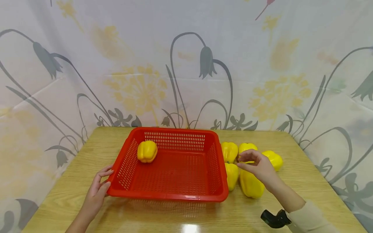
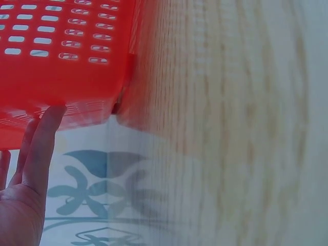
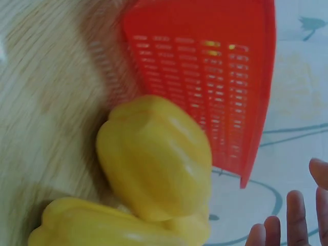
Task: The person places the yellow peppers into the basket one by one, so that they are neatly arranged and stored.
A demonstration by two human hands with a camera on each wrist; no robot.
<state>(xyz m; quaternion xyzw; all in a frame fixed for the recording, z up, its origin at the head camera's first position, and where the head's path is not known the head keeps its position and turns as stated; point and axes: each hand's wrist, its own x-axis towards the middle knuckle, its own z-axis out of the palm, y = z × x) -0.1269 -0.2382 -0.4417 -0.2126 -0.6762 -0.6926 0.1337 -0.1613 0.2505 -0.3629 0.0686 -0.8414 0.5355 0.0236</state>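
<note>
A red plastic basket [image 1: 167, 196] with slotted walls stands on the wooden table, a yellow bell pepper [image 1: 147, 151] inside at its left. My left hand [image 1: 97, 189] touches the basket's left rim, thumb and fingers fairly straight. In the left wrist view its fingers [image 2: 43, 138] reach the basket's outer wall [image 2: 77, 82]. Right of the basket lie several more yellow bell peppers [image 1: 252, 185]. Over them hovers my right hand [image 1: 259, 165], fingers loosely bent and apart, holding nothing. The right wrist view shows a pepper [image 3: 154, 159] close beside the basket wall [image 3: 205, 25].
The wooden table [image 1: 157, 220] extends in front of the basket and to both sides. A flower-patterned cloth [image 1: 186, 81] hangs behind it. A black fitting [image 1: 275, 219] sits at my right wrist, next to the light sleeve [image 1: 309, 216].
</note>
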